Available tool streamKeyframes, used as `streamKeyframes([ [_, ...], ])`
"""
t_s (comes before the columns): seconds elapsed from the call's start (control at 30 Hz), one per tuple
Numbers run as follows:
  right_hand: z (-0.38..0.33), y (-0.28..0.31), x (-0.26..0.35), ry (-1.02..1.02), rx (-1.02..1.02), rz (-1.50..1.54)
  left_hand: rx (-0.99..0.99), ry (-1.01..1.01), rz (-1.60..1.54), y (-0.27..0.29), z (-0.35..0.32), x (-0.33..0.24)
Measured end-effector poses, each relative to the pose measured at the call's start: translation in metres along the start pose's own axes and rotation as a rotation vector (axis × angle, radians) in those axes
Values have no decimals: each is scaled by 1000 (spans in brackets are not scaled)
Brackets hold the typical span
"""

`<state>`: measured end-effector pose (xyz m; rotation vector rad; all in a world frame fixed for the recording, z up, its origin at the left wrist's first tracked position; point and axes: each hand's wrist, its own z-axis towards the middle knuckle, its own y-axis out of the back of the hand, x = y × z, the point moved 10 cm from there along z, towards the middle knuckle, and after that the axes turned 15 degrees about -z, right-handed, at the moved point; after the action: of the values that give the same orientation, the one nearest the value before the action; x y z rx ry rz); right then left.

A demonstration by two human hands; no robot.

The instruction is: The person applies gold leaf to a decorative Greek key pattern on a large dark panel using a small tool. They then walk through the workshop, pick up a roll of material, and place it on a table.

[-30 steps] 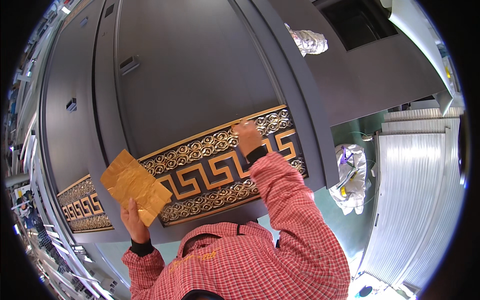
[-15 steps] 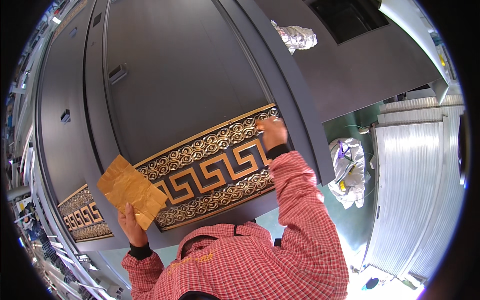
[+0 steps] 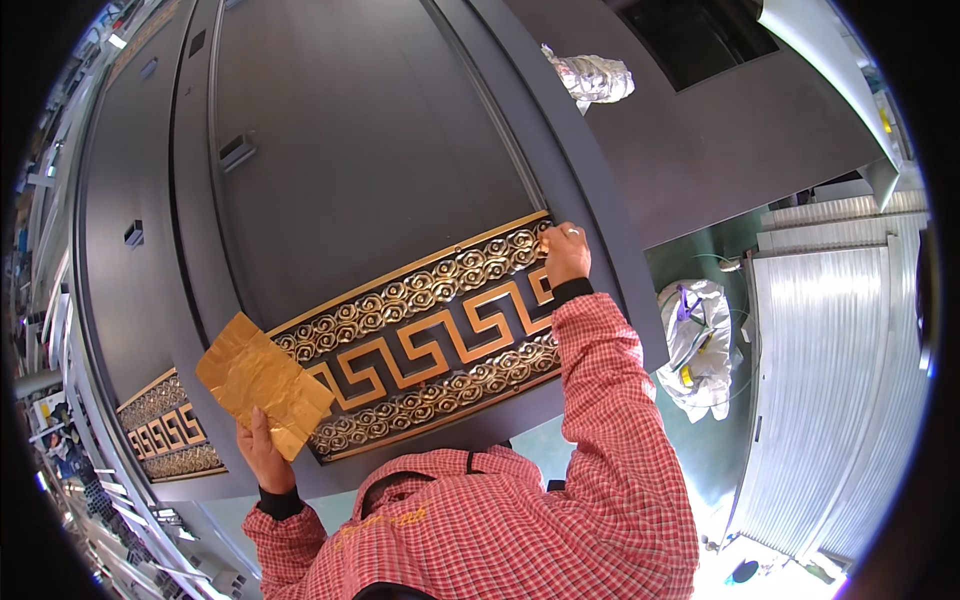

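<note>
Left hand (image 3: 262, 452) grips a crinkled gold foil sheet (image 3: 262, 382); right hand (image 3: 565, 254) (fingers curled together) presses the door's gold ornamental band (image 3: 430, 345).

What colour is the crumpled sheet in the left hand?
Gold, seen in the head view: the crumpled sheet in the left hand.

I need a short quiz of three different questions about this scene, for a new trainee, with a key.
1. True or false: the left hand holds a crumpled gold foil sheet.
2. The right hand touches which part of the dark grey door panel? A) the recessed handle B) the right end of the gold ornamental band C) the top edge
3. What lies on the green floor right of the panel?

Key: 1 true; 2 B; 3 a white crumpled plastic bag.
</note>
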<state>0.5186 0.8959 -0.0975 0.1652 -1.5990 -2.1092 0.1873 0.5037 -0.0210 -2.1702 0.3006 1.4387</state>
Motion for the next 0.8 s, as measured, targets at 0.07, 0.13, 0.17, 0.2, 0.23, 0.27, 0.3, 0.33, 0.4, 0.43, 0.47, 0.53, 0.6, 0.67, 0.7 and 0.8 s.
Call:
streamKeyframes([
  [0.07, -13, -10, -4, -89, 48, 28, 4, 14, -1, 5, -1, 2],
  [0.13, -26, -38, 20, -39, 38, 112, 19, 9, 0, -1, -1, 3],
  [0.17, -29, -47, 46, -19, 99, 146, 29, 7, 5, -4, 0, 4],
  [0.2, -24, -40, 87, 145, 130, 102, 27, -3, -1, -6, -2, 3],
  [0.23, -22, -41, 99, 162, 145, 72, 35, -7, -3, -11, -3, 1],
  [0.27, -21, -39, 88, 141, 115, 86, 43, -11, -5, -14, -3, -1],
  [0.3, -19, -36, 74, 130, 84, 101, 38, -17, -6, -12, -4, -2],
  [0.33, -16, -27, 50, 40, 56, 72, 28, -22, -9, -8, -6, -3],
  [0.4, -6, -4, 11, 32, 4, 105, -3, -36, -2, 5, -10, -5],
  [0.43, -4, 0, 1, 31, -29, 36, -24, -41, 9, 14, -10, -4],
  [0.47, -5, 1, 5, 7, 3, 27, -47, -43, 20, 22, -13, -4],
  [0.53, -16, -7, 18, 14, 17, 24, -20, -15, 28, 23, -13, -1],
  [0.6, -32, -25, 57, 96, 38, 94, -53, -103, 246, 38, -21, -11],
  [0.67, -41, -26, 98, 159, 62, 216, -107, -75, 222, 63, -29, -4],
  [0.7, -43, -31, 108, 125, 101, 263, -139, -3, 117, 68, -33, -4],
  [0.8, -38, -32, 122, 12, 90, 577, -206, -50, -6, 95, -44, 0],
])
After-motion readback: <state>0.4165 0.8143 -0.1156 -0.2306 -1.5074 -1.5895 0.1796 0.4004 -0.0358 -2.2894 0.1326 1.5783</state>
